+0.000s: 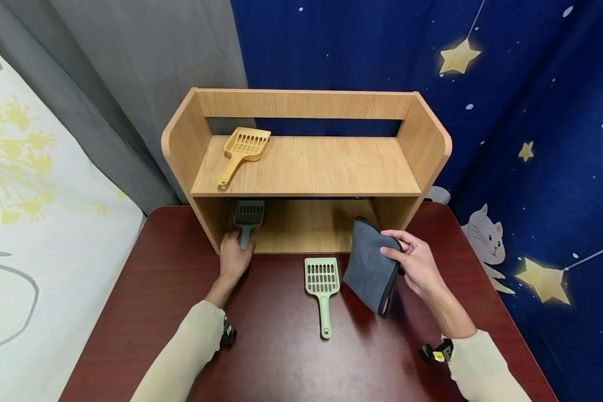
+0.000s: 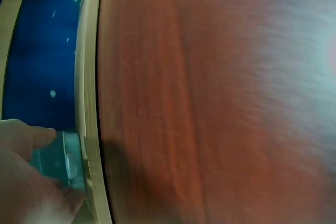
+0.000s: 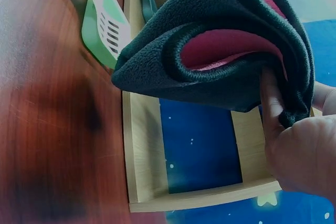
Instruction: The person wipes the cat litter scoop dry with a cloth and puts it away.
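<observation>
On the lower shelf at the left lies a blue-grey litter scoop (image 1: 249,215), its slotted head toward the back. My left hand (image 1: 235,258) has its thumb and fingers on either side of the scoop's handle; the left wrist view shows part of the scoop (image 2: 73,163) between them. In my right hand (image 1: 416,262) a folded grey cloth (image 1: 369,268) with black edging is pinched near one corner, held up in front of the shelf's right half. Its pink inner side (image 3: 231,48) shows in the right wrist view.
A light green litter scoop (image 1: 322,285) lies on the dark red table (image 1: 271,346), handle toward me, left of the cloth. The two-tier wooden shelf (image 1: 306,195) stands at the back. A yellow litter scoop (image 1: 246,146) rests on its upper board at the left.
</observation>
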The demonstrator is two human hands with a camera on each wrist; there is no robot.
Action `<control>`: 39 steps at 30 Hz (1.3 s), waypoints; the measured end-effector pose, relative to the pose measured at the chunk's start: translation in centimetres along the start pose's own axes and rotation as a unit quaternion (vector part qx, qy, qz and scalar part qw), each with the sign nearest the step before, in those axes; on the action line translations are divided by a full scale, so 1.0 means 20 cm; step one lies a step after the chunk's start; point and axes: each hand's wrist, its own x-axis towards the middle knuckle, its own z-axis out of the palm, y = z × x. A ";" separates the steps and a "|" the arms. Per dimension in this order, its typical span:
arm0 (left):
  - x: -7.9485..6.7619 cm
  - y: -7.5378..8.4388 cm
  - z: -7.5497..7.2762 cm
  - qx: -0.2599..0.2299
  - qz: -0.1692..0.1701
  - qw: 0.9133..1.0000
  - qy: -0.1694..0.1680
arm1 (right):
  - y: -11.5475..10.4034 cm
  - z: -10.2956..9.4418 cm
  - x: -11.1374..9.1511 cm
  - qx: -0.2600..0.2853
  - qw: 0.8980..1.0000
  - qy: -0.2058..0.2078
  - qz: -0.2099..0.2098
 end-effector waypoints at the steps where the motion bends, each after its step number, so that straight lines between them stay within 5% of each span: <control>1: -0.02 0.01 0.00 0.009 0.010 1.000 0.003 | -0.01 0.00 0.00 0.000 1.000 -0.002 -0.001; 7: -0.17 0.15 0.01 0.050 0.050 0.997 -0.044 | -0.04 -0.02 0.02 -0.001 1.000 -0.014 -0.009; 12: -0.33 0.29 0.04 0.049 0.069 0.990 -0.115 | -0.06 -0.04 0.02 -0.007 1.000 -0.015 -0.016; 18: -0.48 0.42 0.11 0.037 0.079 0.983 -0.161 | -0.07 -0.04 0.03 -0.012 0.999 -0.021 -0.023; 27: -0.62 0.48 0.26 0.054 0.097 0.980 -0.166 | -0.10 -0.01 0.04 -0.030 0.998 -0.046 -0.025; 39: -0.69 0.51 0.38 0.114 0.069 0.979 -0.156 | -0.07 0.02 0.10 -0.045 0.997 -0.062 -0.030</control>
